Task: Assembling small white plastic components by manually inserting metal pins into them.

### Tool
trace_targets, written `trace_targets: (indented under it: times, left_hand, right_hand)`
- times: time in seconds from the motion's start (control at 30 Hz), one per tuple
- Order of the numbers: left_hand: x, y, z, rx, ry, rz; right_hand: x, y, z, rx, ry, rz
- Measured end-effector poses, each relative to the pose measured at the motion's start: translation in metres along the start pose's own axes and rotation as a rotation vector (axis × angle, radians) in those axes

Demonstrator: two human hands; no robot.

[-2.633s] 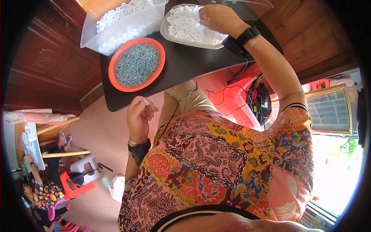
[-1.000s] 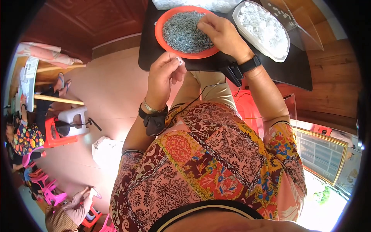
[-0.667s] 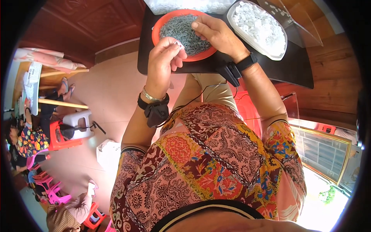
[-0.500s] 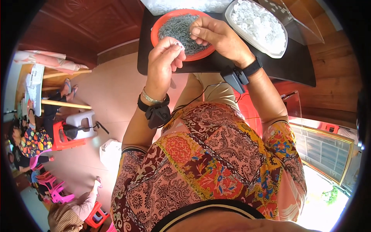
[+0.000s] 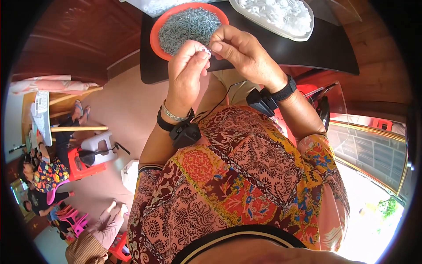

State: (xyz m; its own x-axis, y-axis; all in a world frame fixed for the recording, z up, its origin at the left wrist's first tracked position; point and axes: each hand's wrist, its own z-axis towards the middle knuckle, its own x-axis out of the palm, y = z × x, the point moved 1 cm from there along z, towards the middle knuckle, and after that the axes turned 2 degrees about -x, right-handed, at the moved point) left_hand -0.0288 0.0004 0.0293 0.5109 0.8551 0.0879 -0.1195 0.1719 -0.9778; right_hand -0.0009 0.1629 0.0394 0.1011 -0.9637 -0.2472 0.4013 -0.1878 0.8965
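Note:
My left hand (image 5: 186, 69) pinches a small white plastic piece (image 5: 206, 52) between thumb and forefinger. Against it, the closed fingertips of my right hand (image 5: 248, 55) hold a thin, dark metal piece (image 5: 210, 49), mostly hidden by the thumb. Both hands meet in front of the near rim of an orange-red bowl (image 5: 155, 40). Thin grey metal nails or screws (image 5: 187, 31) are heaped in that bowl. To the right, a whitish tray (image 5: 304, 37) carries a pile of small white plastic pieces (image 5: 281, 14).
The bowl and tray stand on a black tabletop (image 5: 316, 56). Behind the bowl is a container (image 5: 163, 5) with more white pieces. A transparent panel (image 5: 345, 9) rises at the far right. Plastic stools (image 5: 90, 169) and other people sit off to the left.
My right hand has come away from over the nail bowl and joined my left hand's fingertips at the white piece. The bowl and tray now appear farther up and left in view.

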Motion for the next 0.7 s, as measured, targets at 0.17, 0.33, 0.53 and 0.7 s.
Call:
trace_targets:
  times: [0.17,0.33,0.53,0.7]
  left_hand:
    - [0.0030,0.0004,-0.0038,-0.011,0.014,0.027]
    - [0.0033,-0.0002,-0.0047,0.000,0.022,0.034]
    - [0.0044,0.0012,-0.0051,-0.001,0.031,0.026]
    - [0.0033,0.0030,-0.0051,0.013,0.044,0.037]
  right_hand:
    - [0.0015,0.0011,-0.0052,-0.011,-0.012,-0.032]
    - [-0.0008,0.0029,-0.0074,-0.026,-0.029,-0.079]
    - [0.0008,0.0012,-0.0080,0.000,-0.015,-0.094]
    - [0.0029,0.0009,-0.0081,-0.005,-0.040,-0.138]
